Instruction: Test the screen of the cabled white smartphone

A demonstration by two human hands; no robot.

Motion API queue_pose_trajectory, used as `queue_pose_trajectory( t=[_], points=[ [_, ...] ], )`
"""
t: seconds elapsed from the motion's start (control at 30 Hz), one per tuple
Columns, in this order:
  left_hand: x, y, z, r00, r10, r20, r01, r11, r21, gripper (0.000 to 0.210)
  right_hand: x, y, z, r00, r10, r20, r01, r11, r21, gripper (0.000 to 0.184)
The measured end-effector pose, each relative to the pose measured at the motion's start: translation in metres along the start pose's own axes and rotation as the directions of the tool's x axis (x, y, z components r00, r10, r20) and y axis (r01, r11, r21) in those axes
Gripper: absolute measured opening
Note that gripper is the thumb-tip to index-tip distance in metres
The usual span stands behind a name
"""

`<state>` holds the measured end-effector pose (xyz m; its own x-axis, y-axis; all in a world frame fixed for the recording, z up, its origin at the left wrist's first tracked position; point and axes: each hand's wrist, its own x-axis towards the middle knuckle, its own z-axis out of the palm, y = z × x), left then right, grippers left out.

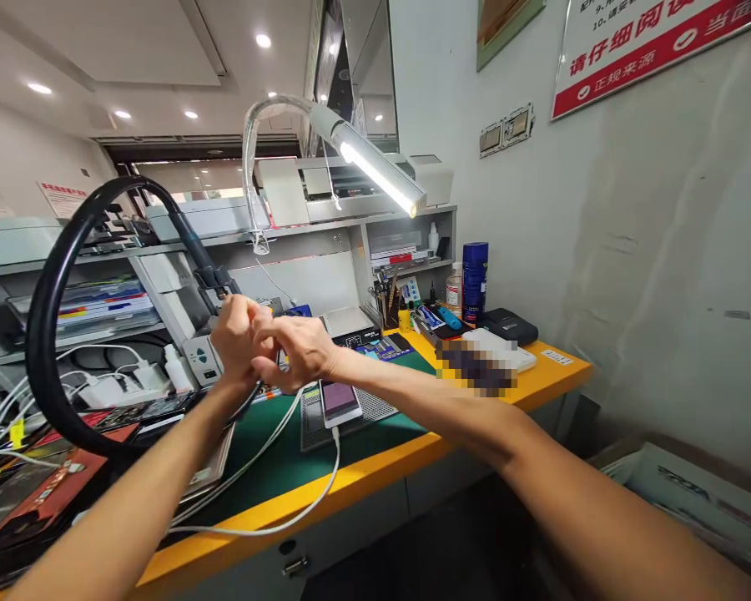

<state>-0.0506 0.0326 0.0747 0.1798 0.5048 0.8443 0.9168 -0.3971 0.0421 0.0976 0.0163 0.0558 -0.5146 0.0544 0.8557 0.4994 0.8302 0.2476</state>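
Note:
My left hand (234,338) is raised over the workbench, its fingers curled closed just below the end fitting of a thick black hose (43,334). Whatever the fingers wrap round is hidden. Against it, my right hand (300,346) has bent fingers drawn together, meeting the left hand. I cannot make out what is between them. Beneath the hands lies a phone (340,403) with a lit screen, on a perforated metal plate (379,406). A white cable (335,472) is plugged into the phone's near end.
A lit gooseneck lamp (375,163) arches above. At left are cables, a white power strip (125,384) and stacked devices. A blue spray can (474,282), a clear bottle (454,288) and a black case (506,325) stand at right. The bench has a yellow edge (325,492).

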Motion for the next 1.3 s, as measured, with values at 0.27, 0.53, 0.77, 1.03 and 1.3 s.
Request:
queue_pose_trajectory(
  t=[0.27,0.53,0.77,1.03,1.3],
  points=[
    [0.044,-0.014,0.007,0.977,0.156,0.144,-0.189,0.948,0.256,0.02,0.004,0.058,-0.027,0.916,-0.118,0.384,0.241,0.926,-0.291,0.04],
    [0.036,-0.022,0.016,0.881,0.304,0.363,-0.41,0.873,0.264,0.024,0.007,0.046,-0.03,0.708,0.053,0.704,0.304,0.877,-0.372,0.031],
    [0.028,-0.026,-0.018,0.812,0.414,0.412,-0.533,0.813,0.235,0.026,0.026,0.034,-0.054,0.615,0.226,0.755,0.145,0.909,-0.39,0.027],
    [0.028,-0.011,-0.086,0.696,0.619,0.365,-0.699,0.701,0.144,0.025,0.037,0.004,-0.095,0.679,0.235,0.695,0.076,0.92,-0.385,0.023],
    [0.016,-0.008,-0.175,0.595,0.761,0.259,-0.803,0.575,0.155,0.026,0.028,-0.018,-0.145,0.702,-0.015,0.712,0.26,0.937,-0.236,0.018]
  ],
)
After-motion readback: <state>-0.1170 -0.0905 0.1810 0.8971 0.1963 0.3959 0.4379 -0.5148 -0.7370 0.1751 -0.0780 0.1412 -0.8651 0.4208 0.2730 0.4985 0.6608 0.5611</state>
